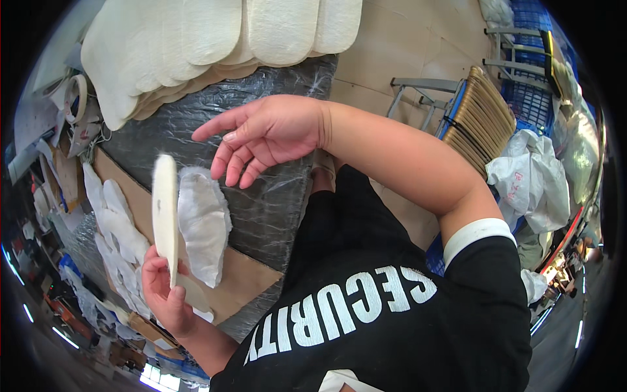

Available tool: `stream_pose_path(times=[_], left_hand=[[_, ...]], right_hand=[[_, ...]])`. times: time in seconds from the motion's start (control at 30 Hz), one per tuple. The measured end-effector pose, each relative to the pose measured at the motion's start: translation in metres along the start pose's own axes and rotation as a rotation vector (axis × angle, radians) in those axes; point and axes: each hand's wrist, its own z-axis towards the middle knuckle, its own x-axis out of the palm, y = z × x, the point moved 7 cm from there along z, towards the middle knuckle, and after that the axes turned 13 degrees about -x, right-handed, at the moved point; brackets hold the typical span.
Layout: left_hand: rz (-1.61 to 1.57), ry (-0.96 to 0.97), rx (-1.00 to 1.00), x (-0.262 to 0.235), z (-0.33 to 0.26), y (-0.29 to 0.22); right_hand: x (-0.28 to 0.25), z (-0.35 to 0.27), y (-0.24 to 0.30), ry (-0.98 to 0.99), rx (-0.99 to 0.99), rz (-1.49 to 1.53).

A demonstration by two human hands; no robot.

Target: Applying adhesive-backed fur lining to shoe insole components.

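Observation:
My left hand point(166, 297) pinches the lower end of a cream insole point(165, 202), held upright and seen nearly edge-on, with fuzz along its top. Just right of it, a fluffy white insole point(205, 225) lies on the table. My right hand point(271, 134) hovers above the dark plastic-covered table point(261, 219), palm turned partly up and fingers apart, holding nothing. Part of another cream piece point(196, 297) shows behind my left hand. Several white insoles point(121, 225) lie in overlapping rows to the left.
Large overlapping cream insoles point(196, 32) cover the table's far end. Brown cardboard point(251, 277) lies under the nearer work. A tape roll point(75, 98) stands at the far left. To the right are a metal-framed chair point(428, 83), bundled brown strips point(480, 121), blue crates point(532, 104) and a white sack point(532, 176).

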Motion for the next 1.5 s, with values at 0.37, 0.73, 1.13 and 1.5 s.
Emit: stream_pose_path(times=[0.37, 0.73, 1.13, 1.5], left_hand=[[-0.01, -0.073, -0.034, -0.004, -0.017, 0.003], [0.026, -0.058, 0.004, -0.002, -0.027, -0.01], [-0.101, -0.089, -0.017, -0.04, -0.045, 0.014], [0.451, -0.213, 0.072, 0.01, -0.052, 0.008]], right_hand=[[0.002, 0.004, -0.002, -0.011, 0.042, -0.082], [0.0, 0.017, -0.001, 0.046, 0.023, -0.059], [-0.002, 0.021, -0.009, -0.024, 0.024, -0.113], [0.019, -0.012, -0.033, -0.347, 0.079, -0.639]])
